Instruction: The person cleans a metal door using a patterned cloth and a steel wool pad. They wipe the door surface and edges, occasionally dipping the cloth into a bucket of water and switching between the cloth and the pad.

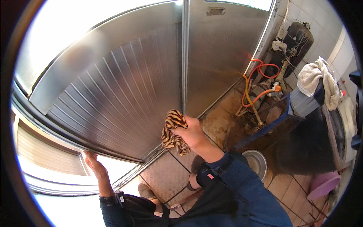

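Note:
A crumpled tiger-striped cloth point(173, 133) is bunched in my right hand point(192, 133), close to the lower part of a ribbed metal sliding door point(119, 93). My left hand point(95, 164) is at the door's near vertical edge, its fingers partly hidden behind the frame, so the grip looks like a hold on that edge. Beyond the metal upright point(185, 56) stands a smooth door panel point(221, 48) with a recessed pull point(216, 11). The floor track point(153, 153) runs below the doors.
A metal basin point(263, 163) sits on the tiled floor by my right arm. Beyond it are a dark pressure tank point(300, 39), an orange hose point(262, 93), and a blue metal frame point(263, 123). A pale towel point(310, 76) drapes over the stand, and a pink plastic basin point(323, 185) lies tilted at the right.

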Available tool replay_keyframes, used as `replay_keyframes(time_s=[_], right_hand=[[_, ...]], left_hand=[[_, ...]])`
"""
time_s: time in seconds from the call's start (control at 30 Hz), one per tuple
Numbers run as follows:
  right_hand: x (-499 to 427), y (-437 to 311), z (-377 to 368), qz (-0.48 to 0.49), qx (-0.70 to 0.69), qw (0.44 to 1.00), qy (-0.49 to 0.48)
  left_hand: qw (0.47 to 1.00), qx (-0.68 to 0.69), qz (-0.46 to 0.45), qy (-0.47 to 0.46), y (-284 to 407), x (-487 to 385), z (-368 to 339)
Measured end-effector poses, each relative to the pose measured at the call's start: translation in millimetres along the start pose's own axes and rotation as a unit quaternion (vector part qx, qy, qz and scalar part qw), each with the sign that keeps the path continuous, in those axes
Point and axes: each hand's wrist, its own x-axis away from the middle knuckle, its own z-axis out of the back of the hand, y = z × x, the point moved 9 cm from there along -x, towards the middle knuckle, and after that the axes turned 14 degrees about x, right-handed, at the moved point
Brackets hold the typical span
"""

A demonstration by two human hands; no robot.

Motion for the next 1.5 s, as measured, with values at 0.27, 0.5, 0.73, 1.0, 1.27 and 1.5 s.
replay_keyframes(time_s=[0.27,0.5,0.73,1.0,1.27,1.5], right_hand=[[5.0,0.6,-5.2,-0.016,-0.123,0.992,-0.015],[8.2,-18.3,-5.8,-0.009,-0.108,0.994,-0.023],[7.2,-11.0,-2.7,-0.022,-0.101,0.994,-0.018],[4.3,-7.9,0.5,0.009,-0.072,0.997,-0.002],[5.4,-12.4,-2.8,-0.005,-0.102,0.995,-0.019],[4.8,-9.3,-5.2,-0.024,-0.103,0.994,-0.025]], left_hand=[[0.998,-0.037,-0.017,0.042,0.8,3.3,7.6],[0.990,-0.142,-0.007,0.009,35.1,8.3,-16.5],[0.997,-0.080,0.015,-0.004,33.5,3.1,-21.3],[0.998,-0.024,-0.041,-0.040,49.0,10.0,-32.2],[0.990,-0.099,-0.089,-0.043,71.9,2.0,-65.1],[0.984,-0.140,-0.077,-0.076,89.0,-0.1,-74.1]])
